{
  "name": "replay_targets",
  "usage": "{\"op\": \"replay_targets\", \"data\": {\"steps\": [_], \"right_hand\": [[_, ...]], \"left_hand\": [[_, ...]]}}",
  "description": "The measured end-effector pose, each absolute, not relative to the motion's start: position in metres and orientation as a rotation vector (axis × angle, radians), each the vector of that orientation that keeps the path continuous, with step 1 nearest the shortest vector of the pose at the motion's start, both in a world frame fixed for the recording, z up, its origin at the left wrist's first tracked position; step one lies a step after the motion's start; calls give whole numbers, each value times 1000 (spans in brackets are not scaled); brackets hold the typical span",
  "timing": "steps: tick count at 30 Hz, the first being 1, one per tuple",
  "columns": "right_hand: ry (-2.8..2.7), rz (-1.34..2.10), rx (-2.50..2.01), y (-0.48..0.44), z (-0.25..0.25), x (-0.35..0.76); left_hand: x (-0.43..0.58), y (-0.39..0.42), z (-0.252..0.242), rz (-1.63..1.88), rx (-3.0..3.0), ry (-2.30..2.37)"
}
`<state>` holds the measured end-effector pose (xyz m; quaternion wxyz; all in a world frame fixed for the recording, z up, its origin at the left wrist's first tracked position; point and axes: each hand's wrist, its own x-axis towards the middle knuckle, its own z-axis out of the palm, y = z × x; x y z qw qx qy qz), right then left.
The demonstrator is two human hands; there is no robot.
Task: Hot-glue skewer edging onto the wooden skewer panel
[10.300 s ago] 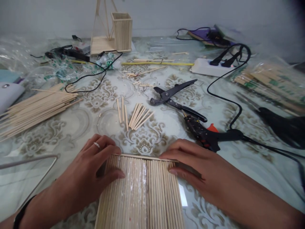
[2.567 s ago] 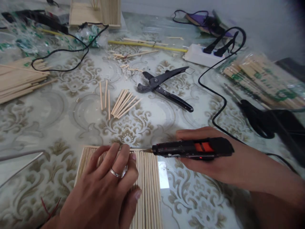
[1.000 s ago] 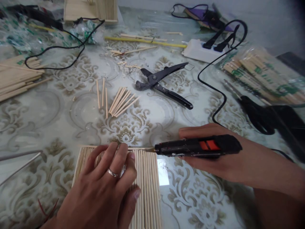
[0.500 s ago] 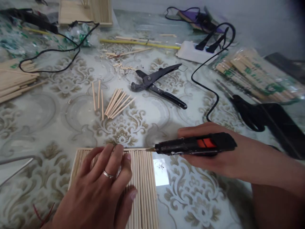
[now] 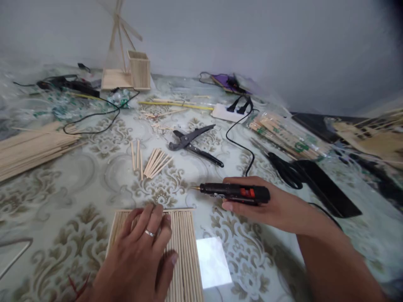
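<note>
My left hand [image 5: 138, 247], a ring on one finger, lies over a flat panel of wooden sticks [image 5: 185, 260] set side by side. Its fingers are slightly bent and apart, with the tips near the panel's top edge, where a thin stick runs across. My right hand [image 5: 258, 209] is wrapped round a black hot glue gun [image 5: 233, 192] with a red part. The gun's pointed metal nozzle faces left, above and apart from the panel's upper right corner. Beyond the panel lie several short cut sticks [image 5: 155, 163].
Black-handled cutters [image 5: 195, 144] lie mid-table. A power strip [image 5: 229, 113], bagged sticks [image 5: 286, 136], scissors [image 5: 285, 170] and a black box [image 5: 327, 188] are to the right. Long sticks [image 5: 34, 147] lie left. A stick-built model [image 5: 139, 71] stands at the back. Cords cross the table.
The glue gun's nozzle has lifted off the panel's top edge and moved up and away. My left hand stays on the panel. The view has tilted up, showing more wall.
</note>
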<state>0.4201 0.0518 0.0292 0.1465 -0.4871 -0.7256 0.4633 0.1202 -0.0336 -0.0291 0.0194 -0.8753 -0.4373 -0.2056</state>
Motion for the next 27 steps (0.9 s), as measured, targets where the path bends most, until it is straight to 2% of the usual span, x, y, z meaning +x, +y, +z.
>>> {"op": "replay_targets", "data": {"steps": [3, 5, 9, 13, 18, 25, 27], "right_hand": [[-2219, 1015, -1447, 46, 25, 415], [-2330, 919, -1448, 43, 19, 413], [-2435, 955, -1448, 44, 18, 422], [-2558, 1030, -1405, 61, 45, 437], [-2556, 710, -1511, 137, 67, 430], [-2417, 183, -1843, 280, 31, 384], [-2381, 68, -1919, 305, 24, 377]], "left_hand": [[121, -33, -30, -692, -2667, -1316], [121, -32, -30, -711, -2637, -1298], [121, -32, -33, -736, -2581, -1278], [120, -34, -38, -736, -2590, -1271], [118, -34, -47, -686, -2640, -1297], [114, -25, -83, -629, -2586, -1166], [117, -23, -96, -776, -2469, -1168]]}}
